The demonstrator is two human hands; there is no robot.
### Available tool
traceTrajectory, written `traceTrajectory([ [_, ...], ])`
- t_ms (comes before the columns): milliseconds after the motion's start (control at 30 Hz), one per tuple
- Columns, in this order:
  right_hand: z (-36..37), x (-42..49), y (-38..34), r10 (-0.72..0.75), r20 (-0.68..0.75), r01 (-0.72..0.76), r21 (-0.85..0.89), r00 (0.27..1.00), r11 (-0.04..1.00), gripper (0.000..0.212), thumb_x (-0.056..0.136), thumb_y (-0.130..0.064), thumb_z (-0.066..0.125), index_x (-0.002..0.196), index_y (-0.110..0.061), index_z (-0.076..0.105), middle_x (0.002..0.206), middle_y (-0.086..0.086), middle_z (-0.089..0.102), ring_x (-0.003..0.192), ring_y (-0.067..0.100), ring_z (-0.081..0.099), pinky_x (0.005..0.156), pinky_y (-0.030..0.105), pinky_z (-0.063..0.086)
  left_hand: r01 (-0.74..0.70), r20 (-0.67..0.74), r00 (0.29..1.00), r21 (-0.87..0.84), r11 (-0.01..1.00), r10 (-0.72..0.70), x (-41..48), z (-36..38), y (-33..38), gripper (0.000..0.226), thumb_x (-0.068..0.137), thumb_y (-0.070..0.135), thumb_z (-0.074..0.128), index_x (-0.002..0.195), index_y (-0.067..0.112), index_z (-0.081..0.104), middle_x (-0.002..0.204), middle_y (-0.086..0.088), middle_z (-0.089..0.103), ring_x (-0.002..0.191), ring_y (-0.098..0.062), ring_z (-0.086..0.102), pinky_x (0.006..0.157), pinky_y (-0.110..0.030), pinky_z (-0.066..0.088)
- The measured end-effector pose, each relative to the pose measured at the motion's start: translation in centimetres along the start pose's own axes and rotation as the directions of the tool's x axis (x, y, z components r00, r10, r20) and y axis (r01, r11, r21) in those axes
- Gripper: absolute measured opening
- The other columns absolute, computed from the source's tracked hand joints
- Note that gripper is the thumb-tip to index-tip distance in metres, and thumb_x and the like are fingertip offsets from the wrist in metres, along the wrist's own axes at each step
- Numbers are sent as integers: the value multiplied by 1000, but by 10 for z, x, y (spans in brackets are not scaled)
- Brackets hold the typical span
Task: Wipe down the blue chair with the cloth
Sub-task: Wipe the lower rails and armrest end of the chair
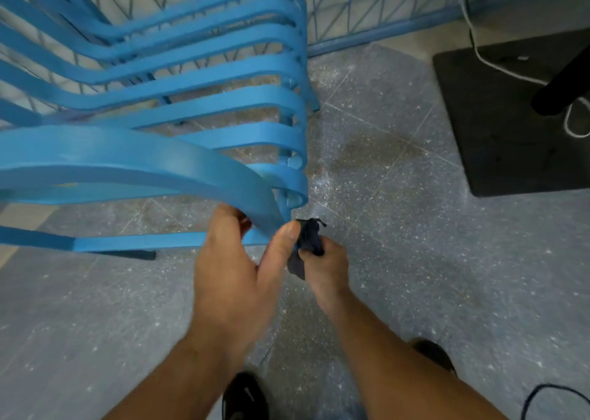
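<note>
On my left the blue chair (159,164) fills the view, its curved slats sweeping toward me above the speckled floor (399,228). My left hand (230,269) curls its fingers round the near end of the closest slat, with the thumb stretched against the dark cloth (308,244). Just beside it, my right hand (325,269) grips that bunched cloth at the chair's front corner. Farther right a black base plate (510,125) lies with a white cord (498,65) across it.
</note>
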State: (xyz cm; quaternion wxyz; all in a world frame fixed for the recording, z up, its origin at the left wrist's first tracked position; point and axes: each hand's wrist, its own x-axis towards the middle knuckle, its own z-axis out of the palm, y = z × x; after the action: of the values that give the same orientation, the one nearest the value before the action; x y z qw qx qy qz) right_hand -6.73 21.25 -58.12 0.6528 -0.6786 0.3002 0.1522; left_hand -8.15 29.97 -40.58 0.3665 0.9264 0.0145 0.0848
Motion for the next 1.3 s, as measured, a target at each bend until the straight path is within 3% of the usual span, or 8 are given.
traceTrajectory([
  [100, 0, -13, -6, -8, 30, 7, 5, 1000, 1000, 9, 88, -14, 66, 91, -8, 72, 73, 1, 71, 54, -4, 62, 48, 12, 46, 201, -121, 967, -176, 964, -224, 4, 16, 23, 21, 89, 50, 53, 94, 29, 51, 82, 12, 64, 78, -3, 63, 65, -22, 47],
  [200, -16, -14, -20, 9, 144, -4, -34, 990, 999, 7, 86, -12, 67, 89, -12, 73, 73, 0, 73, 68, 8, 70, 62, 27, 59, 224, -96, 968, -75, 972, -231, 12, 14, 24, 39, 89, 53, 46, 86, 15, 54, 67, 6, 56, 61, -11, 55, 53, -20, 36],
  [300, -32, -13, -50, -58, 144, 65, -43, 988, 997, 9, 88, -4, 63, 86, -10, 69, 63, -8, 69, 61, 5, 68, 50, 12, 47, 190, 4, 982, 36, 981, -190, 14, -7, 26, 41, 87, 56, 44, 72, 19, 53, 54, 9, 49, 52, -5, 51, 48, -14, 36],
  [533, -42, -21, -110, -124, 18, 120, 155, 992, 981, 19, 86, -5, 64, 100, -16, 70, 90, 7, 73, 82, 22, 72, 74, 40, 60, 289, 29, 950, -464, 837, -312, 22, -38, 57, 21, 89, 39, 60, 94, 20, 69, 87, 16, 73, 82, 6, 66, 64, -4, 44],
  [800, -72, -71, -134, -138, 98, 114, 218, 986, 969, 28, 86, -4, 66, 108, -20, 70, 96, -2, 75, 90, 14, 71, 71, 24, 55, 381, 34, 924, -181, 907, -381, -2, -53, 64, 13, 90, 36, 62, 79, 31, 64, 78, 15, 69, 78, -1, 64, 68, -20, 48],
  [1000, -92, -122, -173, -234, 230, 162, 293, 945, 942, 36, 89, -4, 61, 121, -19, 65, 110, 2, 73, 104, 20, 68, 95, 44, 52, 393, 101, 919, -191, 899, -380, -13, -75, 87, 6, 93, 33, 60, 90, 32, 64, 81, 17, 66, 78, 7, 60, 60, -5, 40],
  [1167, -109, -169, -209, -312, 374, 117, 462, 874, 879, 37, 89, 3, 52, 120, -15, 62, 116, 9, 70, 110, 26, 65, 98, 45, 48, 499, 323, 862, -403, 767, -391, -14, -83, 96, 30, 95, 36, 57, 122, 22, 60, 109, 6, 68, 98, -3, 63, 92, -28, 50],
  [1300, -123, -203, -239, -374, 425, 104, 535, 824, 838, 39, 85, 0, 52, 123, -9, 60, 119, 13, 68, 113, 26, 64, 101, 44, 47, 668, 595, 743, -640, 379, -305, -11, -102, 117, 30, 93, 28, 56, 117, 13, 64, 111, -9, 72, 101, -22, 69, 80, -35, 58],
])
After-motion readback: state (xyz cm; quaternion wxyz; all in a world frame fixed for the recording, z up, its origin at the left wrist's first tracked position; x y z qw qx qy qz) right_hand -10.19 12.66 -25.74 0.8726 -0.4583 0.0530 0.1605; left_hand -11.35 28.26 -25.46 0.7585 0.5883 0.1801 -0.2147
